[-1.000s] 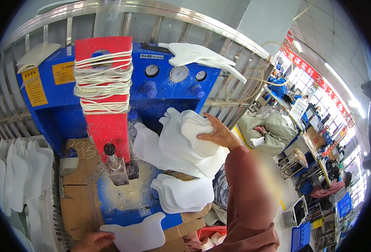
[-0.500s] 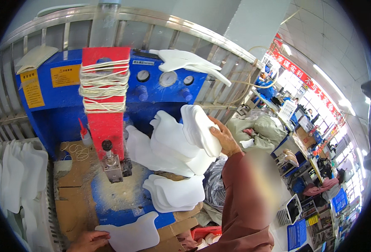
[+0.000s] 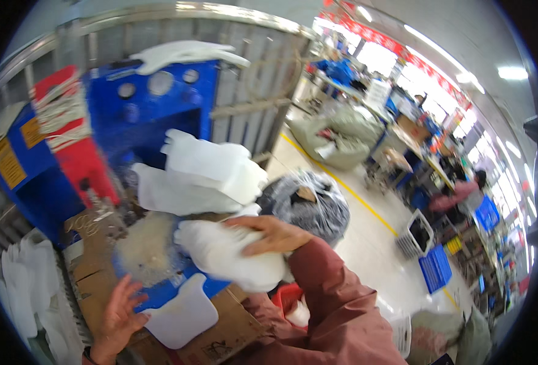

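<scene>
My right hand (image 3: 275, 236) is closed on a stack of white, curved-edged flat pieces (image 3: 220, 252), smeared by motion. Whether this bundle touches the small pile under it I cannot tell. My left hand (image 3: 118, 313) has its fingers spread, its thumb close to the edge of a single white flat piece (image 3: 187, 316) lying on cardboard. Behind my right hand lies a larger pile of white pieces (image 3: 202, 173). Left of it stands a blue machine (image 3: 147, 115) with a red arm (image 3: 74, 140) wrapped in pale cord, its head over a dusty patch on the blue base.
A grey mesh crate (image 3: 71, 304) of white pieces stands at the left. To the right are a black plastic-wrapped bundle (image 3: 317, 207) and a red container (image 3: 288, 298). A metal railing (image 3: 251, 73) runs behind; sacks (image 3: 336, 137) and baskets (image 3: 434, 271) stand farther off.
My right hand has brought its stack down and nearer, over the smaller pile. My left hand has lifted off the single piece's edge, fingers spreading. The view has turned right.
</scene>
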`<control>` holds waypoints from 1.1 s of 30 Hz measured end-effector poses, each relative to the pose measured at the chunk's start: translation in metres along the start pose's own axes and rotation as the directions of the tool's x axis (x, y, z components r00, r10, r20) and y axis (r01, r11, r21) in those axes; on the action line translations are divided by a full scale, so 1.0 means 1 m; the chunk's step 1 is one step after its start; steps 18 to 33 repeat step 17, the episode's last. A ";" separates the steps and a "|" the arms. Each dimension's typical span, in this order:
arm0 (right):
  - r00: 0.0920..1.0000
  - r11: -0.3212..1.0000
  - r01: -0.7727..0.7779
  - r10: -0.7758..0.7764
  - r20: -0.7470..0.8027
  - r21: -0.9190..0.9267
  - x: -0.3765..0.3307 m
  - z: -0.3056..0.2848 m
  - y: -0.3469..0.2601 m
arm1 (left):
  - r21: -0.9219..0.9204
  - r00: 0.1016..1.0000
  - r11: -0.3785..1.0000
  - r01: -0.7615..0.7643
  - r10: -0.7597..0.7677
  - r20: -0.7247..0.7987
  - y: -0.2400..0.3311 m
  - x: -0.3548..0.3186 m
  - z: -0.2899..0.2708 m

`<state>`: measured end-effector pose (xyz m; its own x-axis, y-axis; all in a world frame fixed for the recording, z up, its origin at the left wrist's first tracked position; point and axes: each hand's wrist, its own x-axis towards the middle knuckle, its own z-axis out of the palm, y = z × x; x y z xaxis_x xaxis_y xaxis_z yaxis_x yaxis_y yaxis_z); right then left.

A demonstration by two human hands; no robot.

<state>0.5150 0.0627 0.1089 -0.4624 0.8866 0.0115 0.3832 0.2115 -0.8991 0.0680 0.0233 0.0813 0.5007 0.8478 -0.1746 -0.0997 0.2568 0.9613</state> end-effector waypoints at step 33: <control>0.977 0.981 0.160 -0.173 0.127 0.105 -0.024 0.087 0.014 | 0.477 0.922 0.857 0.195 -0.326 0.209 0.014 0.081 0.103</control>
